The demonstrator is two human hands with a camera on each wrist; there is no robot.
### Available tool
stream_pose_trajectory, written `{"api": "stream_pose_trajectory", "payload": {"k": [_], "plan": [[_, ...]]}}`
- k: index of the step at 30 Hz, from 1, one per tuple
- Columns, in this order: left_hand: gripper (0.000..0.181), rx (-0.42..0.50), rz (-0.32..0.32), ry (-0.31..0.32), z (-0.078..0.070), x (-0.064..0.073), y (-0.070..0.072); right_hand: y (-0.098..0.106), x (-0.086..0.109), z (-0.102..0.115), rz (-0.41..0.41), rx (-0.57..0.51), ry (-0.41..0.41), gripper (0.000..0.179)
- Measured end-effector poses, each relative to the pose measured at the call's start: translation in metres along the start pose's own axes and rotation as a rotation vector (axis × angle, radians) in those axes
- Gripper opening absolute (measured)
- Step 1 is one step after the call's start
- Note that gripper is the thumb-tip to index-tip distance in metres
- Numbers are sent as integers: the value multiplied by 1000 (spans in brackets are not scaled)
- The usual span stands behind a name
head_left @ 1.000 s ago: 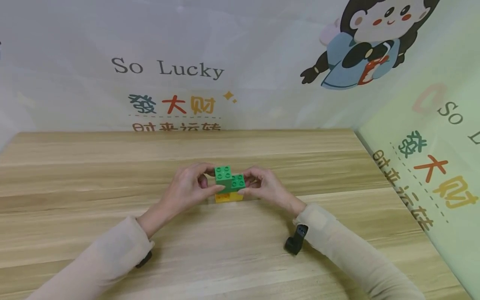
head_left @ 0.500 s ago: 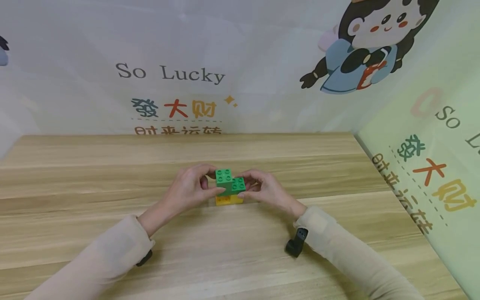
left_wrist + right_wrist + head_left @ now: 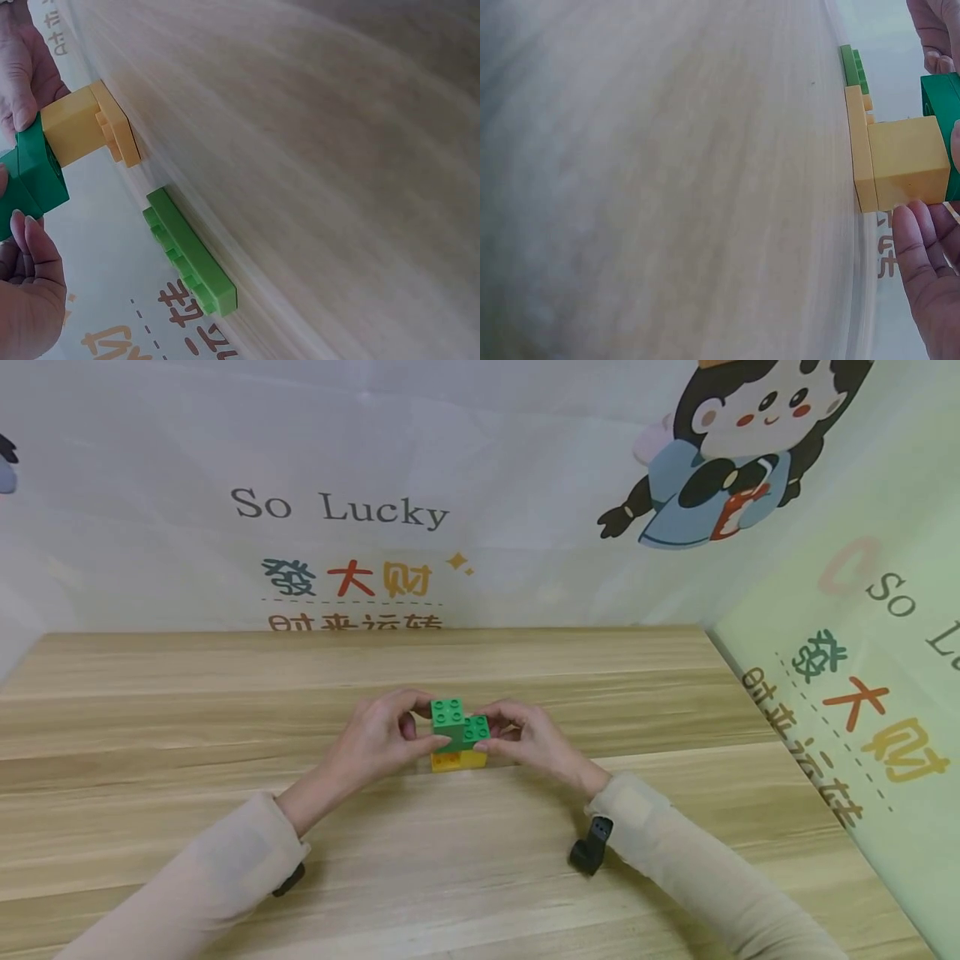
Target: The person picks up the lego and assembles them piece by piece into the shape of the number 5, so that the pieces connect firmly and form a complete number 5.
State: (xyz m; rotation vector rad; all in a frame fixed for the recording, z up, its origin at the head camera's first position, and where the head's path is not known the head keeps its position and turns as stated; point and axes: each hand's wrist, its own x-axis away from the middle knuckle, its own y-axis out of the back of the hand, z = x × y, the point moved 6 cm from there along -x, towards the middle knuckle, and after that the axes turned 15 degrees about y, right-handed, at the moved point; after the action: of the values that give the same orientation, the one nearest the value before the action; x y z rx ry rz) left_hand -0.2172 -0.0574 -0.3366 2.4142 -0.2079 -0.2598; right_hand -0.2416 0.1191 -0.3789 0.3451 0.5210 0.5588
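Note:
A stack of toy building bricks stands mid-table. Its base is a flat yellow brick [image 3: 860,150], with a yellow block [image 3: 911,161] over one end of it. Green bricks [image 3: 447,722] form the stepped upper part, higher at the left, with studs on top. My left hand [image 3: 378,727] pinches the taller green side between thumb and fingers. From the right, my right hand [image 3: 528,735] pinches the lower green end, its thumb at the front near the yellow. A light green studded brick [image 3: 193,255] lies on the table beside the stack; the head view hides it.
The wooden table [image 3: 450,877] reaches back to a printed white backdrop [image 3: 525,485], and another printed sheet [image 3: 900,693] rises along the right edge. A black strap device [image 3: 592,847] sits at the right wrist; part of another [image 3: 288,879] shows under the left sleeve.
The head view has shifted slightly, so the backdrop and table appear a little lower than a second ago. Both hands keep their hold on the green bricks, which stay in place.

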Motion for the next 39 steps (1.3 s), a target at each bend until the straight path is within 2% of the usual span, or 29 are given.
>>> {"api": "stream_pose_trajectory", "payload": {"k": [7,14,19,31,39], "plan": [[38,-2,-15,-8,2,0,-1,0,1,-2,-8,-23,-11,33],[42,18,-33,-3,2,1,1,0,1,0,-8,-11,-10,33],[38,25,-46,-17,0,1,1,0,2,0,-11,5,1,33],[34,43,-19,-4,-2,-2,0,1,-1,-1,15,57,28,33],[33,12,-37,-45,-4,-2,1,1,-1,-1,3,63,33,32]]}}
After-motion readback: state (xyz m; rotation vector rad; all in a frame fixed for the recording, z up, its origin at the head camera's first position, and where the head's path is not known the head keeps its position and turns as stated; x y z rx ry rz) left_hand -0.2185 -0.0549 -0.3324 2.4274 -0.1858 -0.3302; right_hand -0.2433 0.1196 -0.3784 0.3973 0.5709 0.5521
